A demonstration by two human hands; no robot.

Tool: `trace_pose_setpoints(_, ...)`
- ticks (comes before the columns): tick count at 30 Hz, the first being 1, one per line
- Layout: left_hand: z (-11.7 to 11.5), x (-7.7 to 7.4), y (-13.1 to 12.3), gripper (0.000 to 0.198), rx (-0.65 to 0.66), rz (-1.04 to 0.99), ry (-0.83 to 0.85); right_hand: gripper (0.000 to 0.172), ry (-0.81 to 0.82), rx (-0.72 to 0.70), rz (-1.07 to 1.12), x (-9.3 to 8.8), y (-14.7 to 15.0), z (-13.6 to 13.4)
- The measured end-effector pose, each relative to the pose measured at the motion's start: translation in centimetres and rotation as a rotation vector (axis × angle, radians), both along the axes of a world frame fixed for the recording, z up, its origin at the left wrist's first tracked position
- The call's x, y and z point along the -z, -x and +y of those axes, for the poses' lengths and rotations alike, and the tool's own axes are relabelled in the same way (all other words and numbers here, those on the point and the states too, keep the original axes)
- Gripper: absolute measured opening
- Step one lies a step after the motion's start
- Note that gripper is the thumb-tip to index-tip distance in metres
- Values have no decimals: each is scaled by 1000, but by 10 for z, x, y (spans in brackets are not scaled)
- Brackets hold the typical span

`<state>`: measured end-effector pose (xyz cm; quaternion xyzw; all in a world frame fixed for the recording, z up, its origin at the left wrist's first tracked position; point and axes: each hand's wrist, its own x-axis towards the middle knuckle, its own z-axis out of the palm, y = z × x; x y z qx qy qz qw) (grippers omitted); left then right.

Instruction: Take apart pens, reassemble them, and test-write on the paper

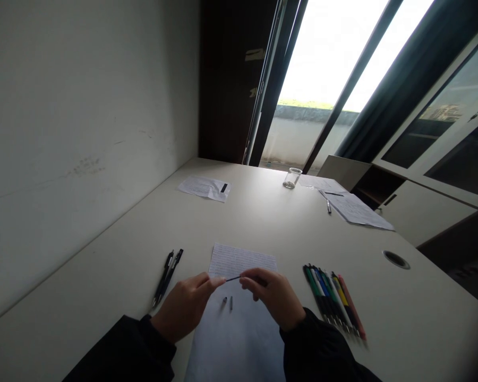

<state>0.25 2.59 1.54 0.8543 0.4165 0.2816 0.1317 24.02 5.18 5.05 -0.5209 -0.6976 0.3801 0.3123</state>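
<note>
Over the paper sheet (245, 339), our left hand (186, 303) and right hand (271, 294) each pinch an end of the thin dark pen refill (233, 278), and we do best gripping lightly, lest it bend.

We can read no word, number or brand here. On the near sheet (245, 329), rows of fine lines cross the far end, too small for us to make out. The far-left sheet (199, 187) carries faint lines of writing and a short black bar (224, 188), and we cannot spell out any of it. On the stack of papers (358, 209) at the far right we see only faint grey marks. The row of pens (334, 300) on the bench (255, 217) is too blurred for us to tell any lettering on the barrels
</note>
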Motion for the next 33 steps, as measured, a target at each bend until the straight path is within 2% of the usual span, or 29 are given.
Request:
trace_pose_setpoints(7,0,-1,-1,33,25,-19,-2,18,35,-10,170,3,3,-2)
trace_pose_setpoints(12,0,0,1,31,19,-38,13,26,30,32,241,1,-5,0)
trace_pose_setpoints(18,2,3,3,37,-19,-21,29,26,-72,110,341,-7,-37,-1)
trace_pose_setpoints(21,3,6,4,36,-35,-37,37,18,-215,135,286,-12,-51,-7)
trace_pose_setpoints(24,3,7,3,33,-45,-76,51,5,-490,2,48,-13,-56,-18)
trace_pose_setpoints(27,4,7,2,33,-48,-97,71,11,-771,-240,-260,-8,-50,-31)
trace_pose_setpoints(30,4,6,1,33,-42,-115,101,13,-889,-453,-532,-2,-40,-43)
trace_pose_setpoints(33,4,4,0,31,-43,-150,130,15,-931,-505,-614,1,-32,-51)
